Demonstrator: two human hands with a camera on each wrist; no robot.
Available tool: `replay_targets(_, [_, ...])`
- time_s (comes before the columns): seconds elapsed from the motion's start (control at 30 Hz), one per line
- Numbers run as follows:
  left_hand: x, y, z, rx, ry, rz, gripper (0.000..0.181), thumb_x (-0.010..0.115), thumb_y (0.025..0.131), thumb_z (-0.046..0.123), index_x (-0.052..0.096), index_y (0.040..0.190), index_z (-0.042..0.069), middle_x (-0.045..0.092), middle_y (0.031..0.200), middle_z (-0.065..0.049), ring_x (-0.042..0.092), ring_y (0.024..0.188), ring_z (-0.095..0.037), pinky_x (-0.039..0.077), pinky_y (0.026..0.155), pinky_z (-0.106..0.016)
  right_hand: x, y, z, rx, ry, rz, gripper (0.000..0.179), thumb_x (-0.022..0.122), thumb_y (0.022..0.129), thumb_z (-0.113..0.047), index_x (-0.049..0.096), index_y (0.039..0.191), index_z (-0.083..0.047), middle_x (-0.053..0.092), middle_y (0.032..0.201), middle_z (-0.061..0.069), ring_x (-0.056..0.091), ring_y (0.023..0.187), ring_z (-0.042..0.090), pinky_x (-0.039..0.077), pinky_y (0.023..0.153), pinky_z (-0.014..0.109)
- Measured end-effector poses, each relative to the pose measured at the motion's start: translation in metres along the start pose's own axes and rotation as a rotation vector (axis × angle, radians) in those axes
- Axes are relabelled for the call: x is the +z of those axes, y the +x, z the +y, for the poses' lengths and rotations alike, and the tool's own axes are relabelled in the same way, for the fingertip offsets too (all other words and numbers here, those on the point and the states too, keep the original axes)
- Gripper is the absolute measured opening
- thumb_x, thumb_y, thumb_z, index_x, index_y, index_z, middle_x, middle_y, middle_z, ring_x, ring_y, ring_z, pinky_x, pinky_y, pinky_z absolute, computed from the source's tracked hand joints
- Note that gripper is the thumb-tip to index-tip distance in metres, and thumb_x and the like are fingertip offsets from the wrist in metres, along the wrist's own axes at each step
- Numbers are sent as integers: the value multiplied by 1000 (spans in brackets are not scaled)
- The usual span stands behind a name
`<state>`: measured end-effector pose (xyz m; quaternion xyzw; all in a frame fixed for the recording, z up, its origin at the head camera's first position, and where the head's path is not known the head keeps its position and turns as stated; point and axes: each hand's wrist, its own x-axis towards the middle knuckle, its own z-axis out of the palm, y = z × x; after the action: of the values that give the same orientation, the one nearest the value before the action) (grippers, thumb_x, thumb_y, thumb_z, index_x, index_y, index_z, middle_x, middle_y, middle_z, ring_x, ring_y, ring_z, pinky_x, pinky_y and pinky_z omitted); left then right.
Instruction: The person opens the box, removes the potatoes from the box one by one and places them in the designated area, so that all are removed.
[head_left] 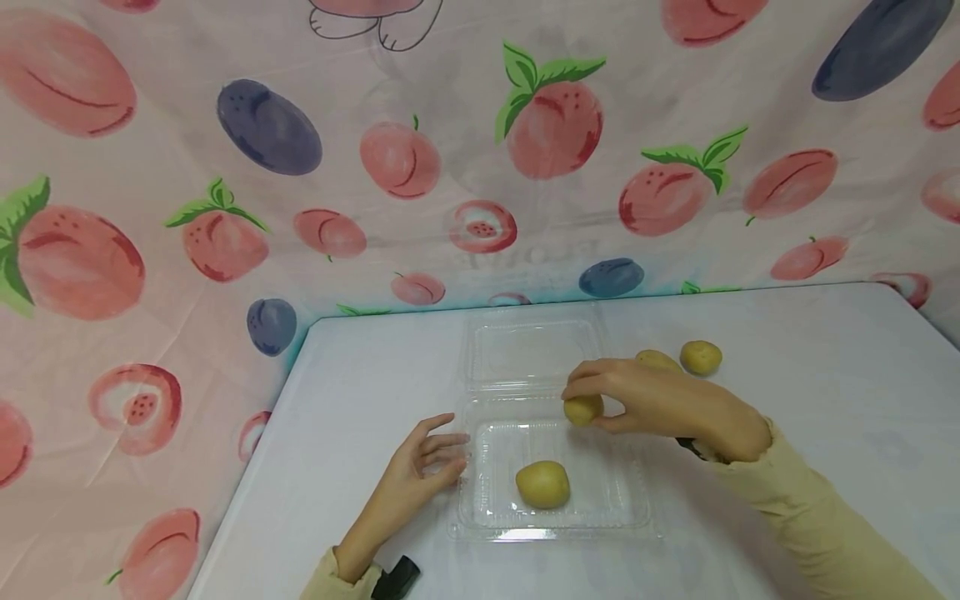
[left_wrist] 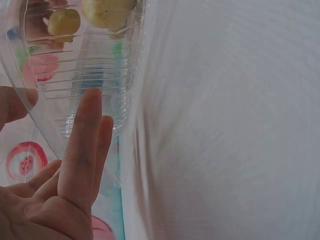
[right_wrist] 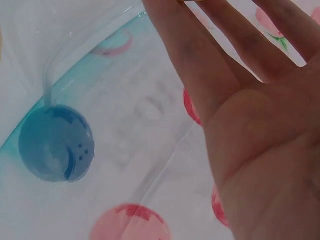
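Observation:
A small yellow potato [head_left: 582,410] is pinched between the thumb and fingers of my right hand [head_left: 645,400], over the back right part of a clear plastic clamshell box [head_left: 555,533]. One bigger potato [head_left: 543,485] lies inside the box's base. At the box's left wall, my left hand [head_left: 420,468] has its fingers extended, fingertips right at the rim. The left wrist view shows those straight fingers [left_wrist: 82,150] beside the ribbed wall, with both potatoes beyond. In the right wrist view the palm [right_wrist: 265,135] fills the right side, and the held potato is mostly out of frame.
The box's lid [head_left: 534,354] lies folded back behind the base. Two more potatoes, one partly hidden by my right hand [head_left: 658,360] and one beside it [head_left: 701,357], sit at the back right of the white table [head_left: 825,400]. A fruit-print cloth [head_left: 420,83] hangs behind.

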<state>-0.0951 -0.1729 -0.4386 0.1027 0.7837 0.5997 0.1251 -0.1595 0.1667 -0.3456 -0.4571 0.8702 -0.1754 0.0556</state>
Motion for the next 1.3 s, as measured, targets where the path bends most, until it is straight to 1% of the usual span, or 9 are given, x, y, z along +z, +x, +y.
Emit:
replay_targets(0.1, [0, 0, 0, -1, -6, -3, 64, 69, 94, 9, 36, 149, 7, 59, 134, -23, 61, 118, -38, 58, 85, -24, -2, -5, 2, 10, -50, 33, 34, 81, 82, -11, 71, 113, -18, 67, 116, -4, 65, 103, 15, 57, 84, 38])
replay_targets(0.2, [0, 0, 0, 0, -6, -3, 65, 69, 94, 10, 36, 149, 7, 59, 134, -23, 61, 118, -38, 58, 85, -24, -2, -9, 6, -1, -85, 72, 34, 82, 80, -11, 72, 112, -19, 67, 115, -4, 66, 100, 14, 58, 81, 38])
replay_targets(0.33, [0, 0, 0, 4, -7, -4, 65, 69, 94, 9, 36, 149, 6, 59, 134, -23, 61, 118, -38, 57, 85, -23, -1, -12, 11, -32, -81, 102, 33, 81, 80, -7, 72, 111, -15, 67, 114, -1, 66, 99, 15, 58, 81, 37])
replay_targets(0.47, [0, 0, -1, 6, -21, -11, 65, 69, 94, 10, 35, 149, 6, 58, 134, -24, 60, 119, -39, 58, 85, -24, 0, -15, 15, -40, -80, 110, 32, 80, 81, -6, 71, 112, -11, 67, 114, 1, 65, 102, 19, 58, 85, 39])
replay_targets(0.6, [0, -1, 0, 9, -20, -13, 65, 69, 94, 9, 35, 149, 6, 58, 135, -24, 60, 119, -40, 58, 85, -24, -3, -21, 16, -1, -74, 92, 34, 78, 83, -7, 70, 116, -10, 66, 118, 3, 64, 108, 24, 56, 91, 44])
replay_targets(0.77, [0, -1, 0, 12, -8, -9, 65, 70, 94, 11, 35, 149, 6, 59, 134, -24, 61, 118, -39, 57, 85, -23, -5, -29, 19, 32, -65, 85, 36, 77, 85, -9, 68, 120, -9, 65, 121, 4, 62, 112, 27, 54, 92, 46])
replay_targets(1.07, [0, -1, 1, -1, -13, -3, 66, 70, 93, 12, 36, 149, 6, 59, 134, -24, 61, 118, -38, 58, 85, -24, -6, -42, 23, 106, -21, 142, 41, 80, 82, -10, 68, 122, -10, 64, 124, 1, 62, 113, 22, 56, 90, 42])
replay_targets(1.17, [0, -1, 1, -5, -25, -5, 66, 70, 93, 12, 35, 149, 6, 58, 134, -24, 61, 118, -39, 58, 85, -26, -5, -46, 26, 108, -31, 166, 42, 81, 81, -10, 69, 120, -11, 65, 123, 1, 63, 110, 20, 57, 87, 40])
replay_targets(1.3, [0, -1, 0, -4, -37, -10, 66, 70, 93, 11, 35, 149, 5, 58, 134, -25, 60, 118, -40, 59, 84, -27, -3, -51, 32, 70, -89, 212, 42, 84, 77, -10, 70, 116, -11, 66, 118, 0, 64, 103, 16, 57, 82, 37])
